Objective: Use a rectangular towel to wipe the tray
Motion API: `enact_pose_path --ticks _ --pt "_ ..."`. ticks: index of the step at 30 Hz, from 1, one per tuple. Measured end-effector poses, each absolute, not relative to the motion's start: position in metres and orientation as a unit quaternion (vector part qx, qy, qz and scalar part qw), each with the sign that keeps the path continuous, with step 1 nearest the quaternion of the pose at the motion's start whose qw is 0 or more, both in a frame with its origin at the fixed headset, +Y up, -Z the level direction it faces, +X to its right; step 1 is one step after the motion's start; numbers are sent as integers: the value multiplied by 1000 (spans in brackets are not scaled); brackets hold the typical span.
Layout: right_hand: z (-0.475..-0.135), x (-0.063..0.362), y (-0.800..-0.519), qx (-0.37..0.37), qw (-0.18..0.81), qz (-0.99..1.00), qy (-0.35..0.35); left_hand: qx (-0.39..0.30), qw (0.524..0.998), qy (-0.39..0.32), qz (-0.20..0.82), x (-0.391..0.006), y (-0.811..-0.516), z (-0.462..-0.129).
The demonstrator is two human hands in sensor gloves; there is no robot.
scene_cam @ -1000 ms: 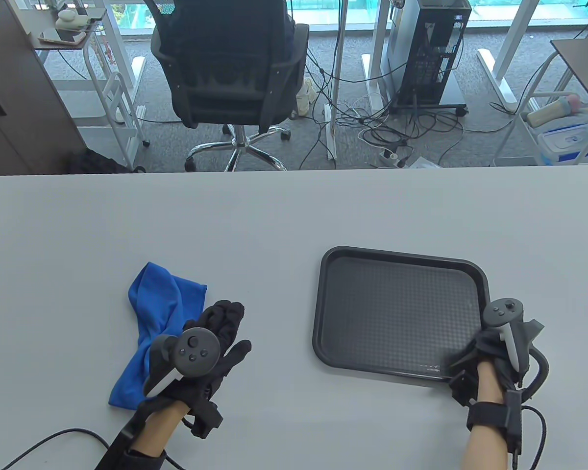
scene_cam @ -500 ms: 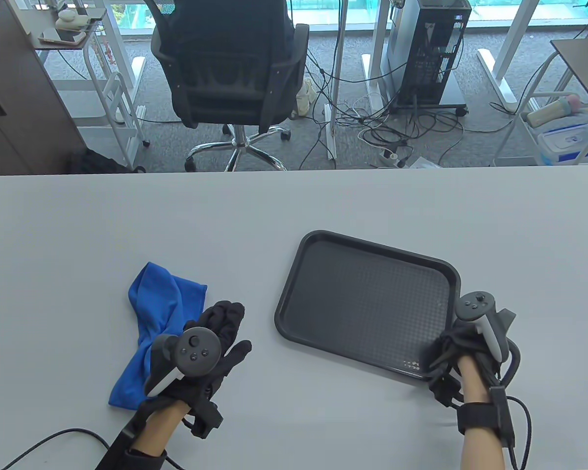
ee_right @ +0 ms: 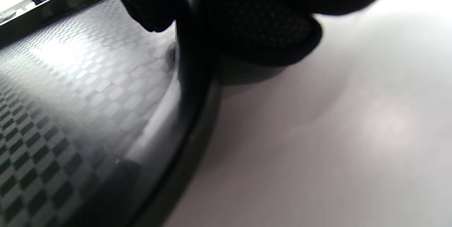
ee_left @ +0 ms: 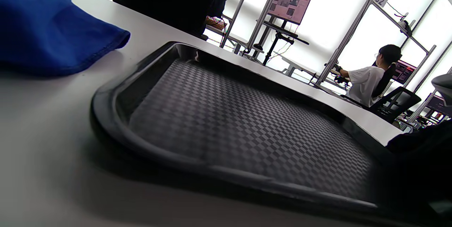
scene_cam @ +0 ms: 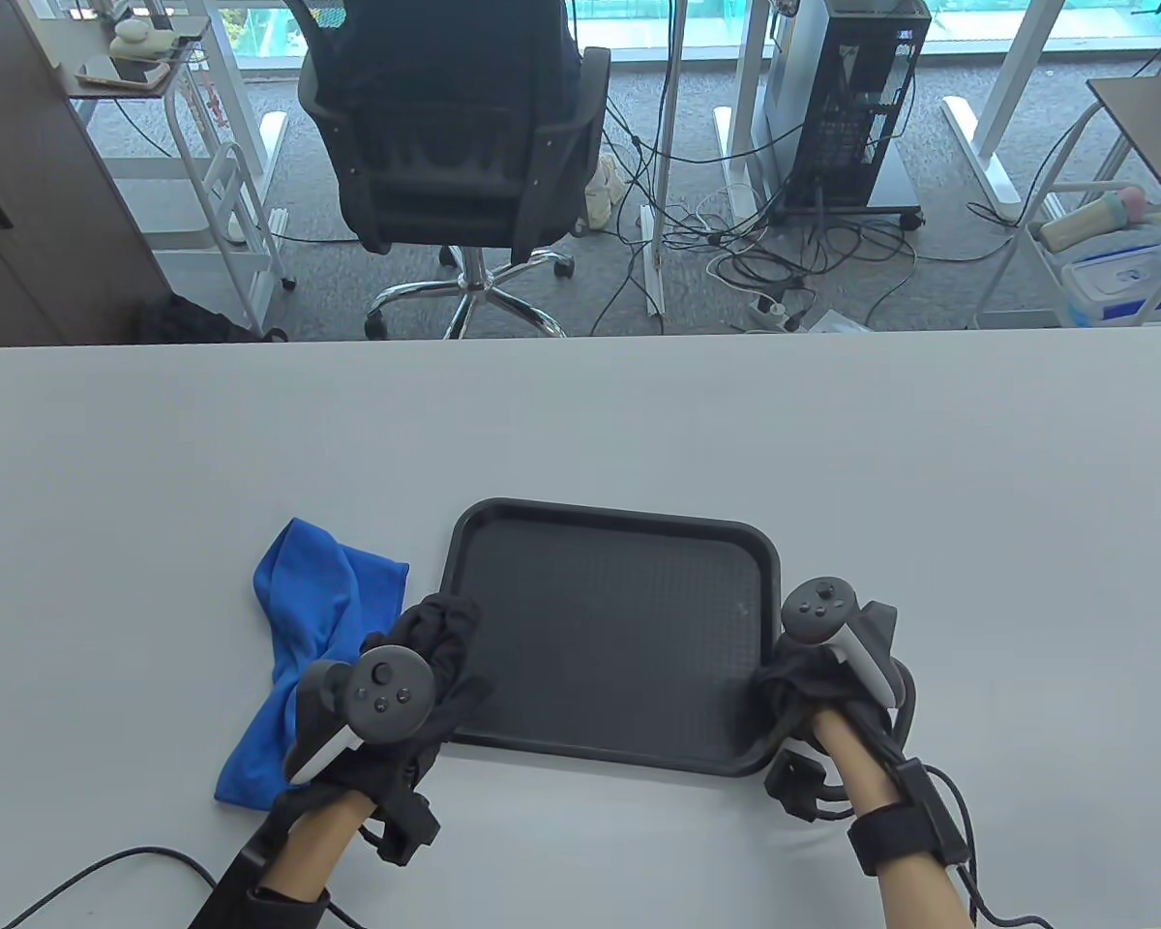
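Observation:
A black textured tray [scene_cam: 610, 629] lies on the grey table near the front middle. My right hand [scene_cam: 782, 685] grips its near right corner; in the right wrist view [ee_right: 197, 15] thumb and fingers pinch the rim of the tray [ee_right: 70, 96]. A crumpled blue towel [scene_cam: 310, 619] lies left of the tray. My left hand [scene_cam: 442, 650] rests open between towel and tray, its fingers at the tray's left edge and its wrist over the towel's near part. The left wrist view shows the towel [ee_left: 46, 25] and the tray [ee_left: 247, 131] close ahead.
The grey table [scene_cam: 580, 416] stretches back to its far edge. Beyond it stand an office chair [scene_cam: 445, 145] and a computer tower [scene_cam: 851, 106]. Glove cables [scene_cam: 87, 871] trail at the near edge.
My right hand has dragged the tray leftward across the table until its left edge reached my left hand. The left hand and the towel have stayed in place.

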State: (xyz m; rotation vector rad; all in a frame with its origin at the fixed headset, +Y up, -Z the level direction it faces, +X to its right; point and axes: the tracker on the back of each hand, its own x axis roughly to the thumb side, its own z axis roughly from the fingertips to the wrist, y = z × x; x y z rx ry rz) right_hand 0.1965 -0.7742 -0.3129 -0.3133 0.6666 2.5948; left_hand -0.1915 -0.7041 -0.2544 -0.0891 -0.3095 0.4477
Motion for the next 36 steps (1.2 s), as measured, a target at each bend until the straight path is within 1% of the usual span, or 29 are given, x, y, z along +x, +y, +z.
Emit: enact_pose_path --ticks 6,17,21,24,27,29,32,36 --pt "-307 176 -774 -89 202 938 265 -46 963 -151 220 -192 -704 -254" --pt "-305 169 -773 -69 190 938 283 -43 962 -144 226 -195 -702 -256" --pt "-304 168 -772 -68 190 938 283 -35 962 -128 240 -203 -699 -258" --pt "-304 169 -773 -70 195 936 284 -19 964 -94 247 -215 -694 -260" --pt "-304 169 -772 -72 199 934 287 -13 970 -30 239 -236 -690 -265" --pt "-303 169 -772 -74 201 933 288 -33 973 20 227 -251 -692 -267" --pt "-303 170 -772 -77 206 931 290 -65 971 95 208 -279 -703 -273" --pt "-303 171 -771 -79 210 930 292 -114 958 170 201 -306 -721 -278"
